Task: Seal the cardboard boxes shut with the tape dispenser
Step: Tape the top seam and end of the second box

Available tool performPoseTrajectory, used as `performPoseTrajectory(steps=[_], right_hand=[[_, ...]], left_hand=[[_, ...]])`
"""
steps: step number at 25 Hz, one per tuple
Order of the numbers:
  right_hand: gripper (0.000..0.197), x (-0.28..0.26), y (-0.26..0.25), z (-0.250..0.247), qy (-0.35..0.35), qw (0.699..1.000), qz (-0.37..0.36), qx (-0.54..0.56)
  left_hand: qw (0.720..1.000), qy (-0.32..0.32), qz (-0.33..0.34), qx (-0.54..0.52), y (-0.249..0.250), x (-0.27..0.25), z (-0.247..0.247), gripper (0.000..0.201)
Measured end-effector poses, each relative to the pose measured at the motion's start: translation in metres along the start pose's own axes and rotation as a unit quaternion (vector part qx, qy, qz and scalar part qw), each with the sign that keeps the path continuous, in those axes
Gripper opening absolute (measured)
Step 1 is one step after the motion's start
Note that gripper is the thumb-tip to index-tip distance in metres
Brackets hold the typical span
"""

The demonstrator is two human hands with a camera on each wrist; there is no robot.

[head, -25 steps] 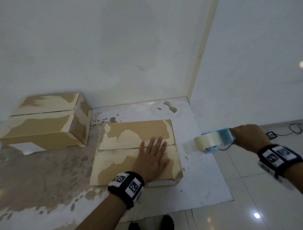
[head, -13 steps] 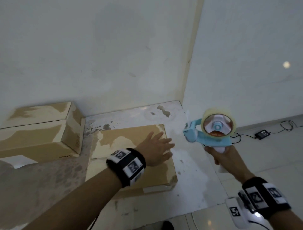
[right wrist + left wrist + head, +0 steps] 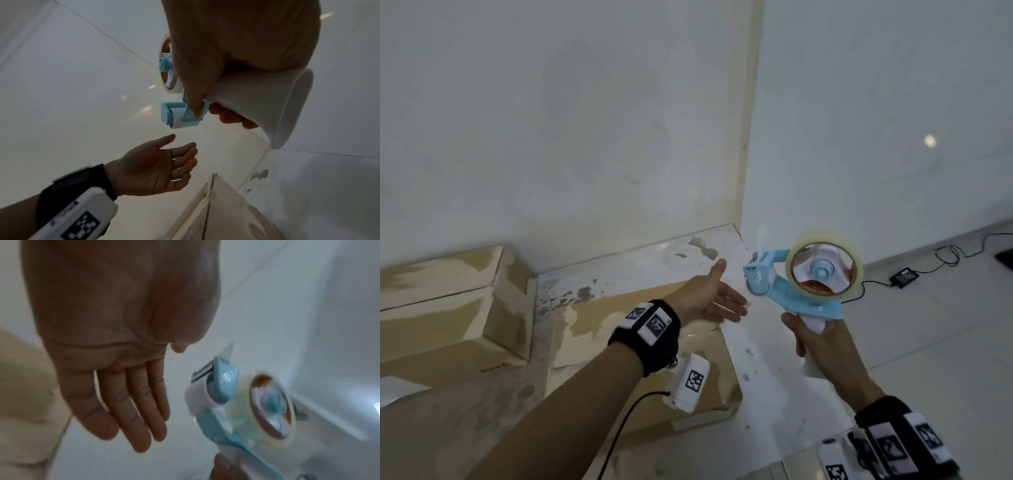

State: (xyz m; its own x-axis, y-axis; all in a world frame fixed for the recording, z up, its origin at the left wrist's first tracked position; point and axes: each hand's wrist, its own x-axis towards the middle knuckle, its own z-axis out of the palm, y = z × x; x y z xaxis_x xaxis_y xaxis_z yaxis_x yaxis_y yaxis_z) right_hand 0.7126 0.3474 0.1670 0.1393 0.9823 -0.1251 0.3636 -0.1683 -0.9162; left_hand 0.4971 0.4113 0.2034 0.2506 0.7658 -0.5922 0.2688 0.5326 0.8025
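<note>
My right hand [image 3: 822,346] grips the white handle of a light-blue tape dispenser [image 3: 804,279] and holds it upright in the air, its clear tape roll [image 3: 824,265] facing me. A short tape end sticks up from the dispenser's roller. My left hand [image 3: 714,298] hovers open, palm turned up, just left of the roller without touching it. Below my left forearm lies the flat cardboard box [image 3: 640,342] with its flaps closed. A second cardboard box [image 3: 445,315] sits to the left against the wall. In the right wrist view, the fingers [image 3: 197,91] wrap the handle [image 3: 265,104].
The boxes lie on a stained white board [image 3: 767,370] in a room corner, walls close behind and to the right. A black adapter with cables [image 3: 904,275] lies on the tiled floor at the right.
My left hand lifted off the near box and turned palm-up toward the dispenser. My right hand raised the dispenser from low at the right and turned it upright in front of me.
</note>
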Motion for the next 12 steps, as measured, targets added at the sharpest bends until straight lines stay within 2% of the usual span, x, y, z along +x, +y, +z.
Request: performPoseTrajectory(steps=[1,3,5,7,9,12], right_hand=[[0.037,-0.001,-0.002,0.003,0.003,1.000,0.001,0.000],[0.035,-0.003,-0.007,0.009,0.006,1.000,-0.001,-0.004],[0.034,-0.006,-0.010,0.013,0.004,1.000,-0.005,-0.012],[0.034,-0.011,-0.010,0.015,0.001,1.000,-0.005,-0.008],[0.034,-0.017,-0.009,0.015,-0.002,1.000,-0.009,-0.006],[0.034,-0.024,-0.006,0.016,-0.004,1.000,-0.001,-0.016]], left_hand=[[0.998,-0.022,-0.036,-0.054,0.000,-0.003,0.001,0.070],[0.992,-0.051,-0.054,-0.099,-0.003,-0.008,0.005,0.052],[0.989,-0.038,-0.033,-0.137,-0.006,-0.009,0.009,0.029],[0.986,-0.008,-0.015,-0.167,-0.005,-0.009,0.008,0.017],[0.988,0.023,-0.004,-0.151,-0.005,-0.008,0.005,0.018],[0.997,0.066,0.010,-0.045,-0.004,-0.006,-0.001,0.019]])
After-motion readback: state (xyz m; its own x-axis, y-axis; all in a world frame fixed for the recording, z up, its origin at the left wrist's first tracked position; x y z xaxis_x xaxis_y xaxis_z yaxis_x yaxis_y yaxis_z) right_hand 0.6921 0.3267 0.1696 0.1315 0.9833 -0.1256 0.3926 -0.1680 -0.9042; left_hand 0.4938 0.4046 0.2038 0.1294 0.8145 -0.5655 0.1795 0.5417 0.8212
